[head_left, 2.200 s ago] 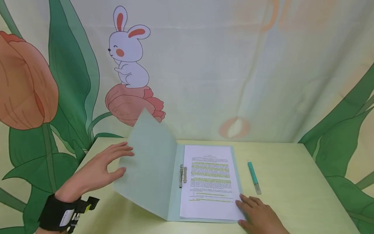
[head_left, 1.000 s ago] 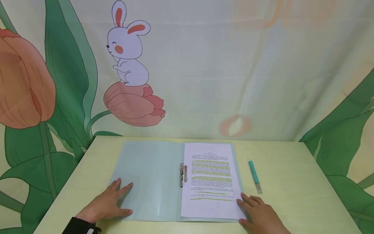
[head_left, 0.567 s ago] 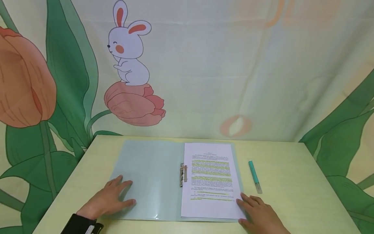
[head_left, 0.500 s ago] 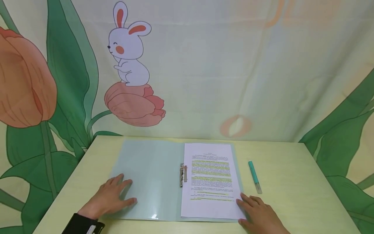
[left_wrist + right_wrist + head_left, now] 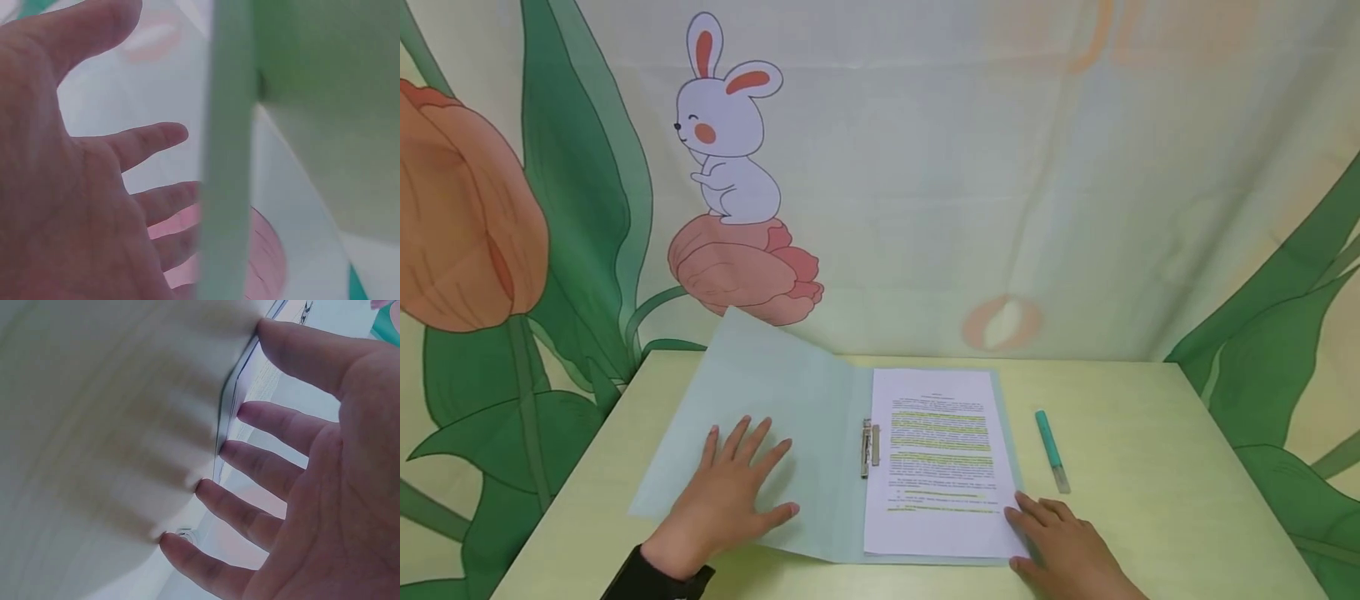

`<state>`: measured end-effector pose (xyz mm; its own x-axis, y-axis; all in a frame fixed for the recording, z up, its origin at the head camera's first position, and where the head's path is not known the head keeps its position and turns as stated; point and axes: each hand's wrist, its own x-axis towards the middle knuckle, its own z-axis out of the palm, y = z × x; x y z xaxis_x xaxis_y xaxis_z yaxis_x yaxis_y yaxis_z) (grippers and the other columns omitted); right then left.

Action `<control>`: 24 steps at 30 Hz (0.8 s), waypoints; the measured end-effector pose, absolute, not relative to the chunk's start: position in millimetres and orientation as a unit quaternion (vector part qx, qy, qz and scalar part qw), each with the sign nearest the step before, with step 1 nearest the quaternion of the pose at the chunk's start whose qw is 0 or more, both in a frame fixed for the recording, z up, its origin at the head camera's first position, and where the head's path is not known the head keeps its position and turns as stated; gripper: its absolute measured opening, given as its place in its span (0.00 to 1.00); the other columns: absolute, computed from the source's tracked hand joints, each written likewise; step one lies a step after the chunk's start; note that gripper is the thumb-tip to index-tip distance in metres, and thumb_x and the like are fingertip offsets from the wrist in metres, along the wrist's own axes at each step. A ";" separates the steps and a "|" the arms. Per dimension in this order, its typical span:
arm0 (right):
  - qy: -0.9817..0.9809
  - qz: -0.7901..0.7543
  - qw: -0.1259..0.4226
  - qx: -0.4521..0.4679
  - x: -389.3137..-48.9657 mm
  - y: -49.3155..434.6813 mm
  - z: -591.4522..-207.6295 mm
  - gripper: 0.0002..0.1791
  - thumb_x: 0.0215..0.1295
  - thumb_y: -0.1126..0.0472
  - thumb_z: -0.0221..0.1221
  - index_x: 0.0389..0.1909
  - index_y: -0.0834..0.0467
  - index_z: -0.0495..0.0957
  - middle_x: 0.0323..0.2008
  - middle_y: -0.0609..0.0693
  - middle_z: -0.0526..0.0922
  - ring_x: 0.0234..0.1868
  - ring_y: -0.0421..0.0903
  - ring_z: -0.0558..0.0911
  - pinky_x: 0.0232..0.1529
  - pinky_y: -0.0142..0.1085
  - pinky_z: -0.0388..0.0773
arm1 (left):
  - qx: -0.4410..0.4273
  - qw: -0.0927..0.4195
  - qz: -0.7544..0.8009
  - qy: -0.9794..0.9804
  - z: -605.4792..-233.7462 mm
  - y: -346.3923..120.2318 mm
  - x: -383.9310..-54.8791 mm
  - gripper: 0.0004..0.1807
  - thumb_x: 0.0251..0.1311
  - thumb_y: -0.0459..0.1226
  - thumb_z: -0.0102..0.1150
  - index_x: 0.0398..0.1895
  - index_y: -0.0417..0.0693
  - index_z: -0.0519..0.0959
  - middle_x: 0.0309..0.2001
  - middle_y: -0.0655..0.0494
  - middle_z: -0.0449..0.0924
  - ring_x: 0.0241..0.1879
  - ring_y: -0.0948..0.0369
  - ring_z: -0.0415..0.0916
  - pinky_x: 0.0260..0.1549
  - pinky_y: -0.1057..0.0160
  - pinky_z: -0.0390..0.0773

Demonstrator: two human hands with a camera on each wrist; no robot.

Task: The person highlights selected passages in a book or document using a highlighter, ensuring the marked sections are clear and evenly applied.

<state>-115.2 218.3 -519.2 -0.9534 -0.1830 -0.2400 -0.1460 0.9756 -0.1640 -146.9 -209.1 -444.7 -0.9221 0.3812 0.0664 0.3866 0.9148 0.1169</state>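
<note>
A pale blue-green folder [image 5: 808, 392] lies spread on the table, its left cover tilted up off the surface. Printed sheets [image 5: 940, 533] with yellow-highlighted lines lie on the right half, beside a metal clip [image 5: 866, 450] at the spine. My left hand [image 5: 718, 504], fingers spread, is at the inner face of the raised cover; in the left wrist view some fingertips overlap the cover's edge [image 5: 228, 156]. At the lower right corner of the sheets rests my right hand [image 5: 1071, 546], its fingertips along the folder and table in the right wrist view, fingers extended [image 5: 269, 469].
A teal pen [image 5: 1050, 442] with a clear end lies on the pale yellow table [image 5: 1157, 467], right of the folder. Behind the table's back edge hangs a printed cloth [image 5: 910, 208] with a rabbit and tulips.
The left cover, first raised, went down flat and is now tilted up again. My left hand came down onto it, then moved right and slightly up. The right hand stayed in place.
</note>
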 end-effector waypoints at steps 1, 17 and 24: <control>0.986 -0.071 0.129 -0.083 -115.5 218.7 -519.8 0.38 0.54 0.38 0.67 0.66 0.47 0.73 0.71 0.47 0.69 0.69 0.56 0.68 0.59 0.61 0.70 | -0.204 0.022 -0.064 -0.977 -442.4 -202.5 -144.7 0.42 0.55 0.62 0.62 0.69 0.53 0.69 0.75 0.43 0.58 0.75 0.39 0.50 0.69 0.29 0.45; 0.986 -0.074 0.121 -0.091 -114.5 218.1 -523.1 0.38 0.55 0.39 0.67 0.66 0.47 0.72 0.72 0.46 0.68 0.69 0.55 0.68 0.60 0.61 0.70 | -0.291 -0.065 -0.099 -0.949 -472.9 -116.4 -144.1 0.44 0.57 0.65 0.57 0.74 0.60 0.62 0.77 0.54 0.55 0.78 0.46 0.47 0.70 0.31 0.47; 0.986 -0.068 0.127 -0.078 -114.3 217.7 -520.3 0.40 0.53 0.38 0.68 0.67 0.47 0.72 0.72 0.46 0.68 0.69 0.55 0.67 0.60 0.62 0.69 | -0.289 -0.065 -0.107 -0.949 -490.5 -110.6 -148.2 0.44 0.55 0.64 0.59 0.73 0.58 0.65 0.76 0.51 0.58 0.76 0.44 0.51 0.68 0.30 0.51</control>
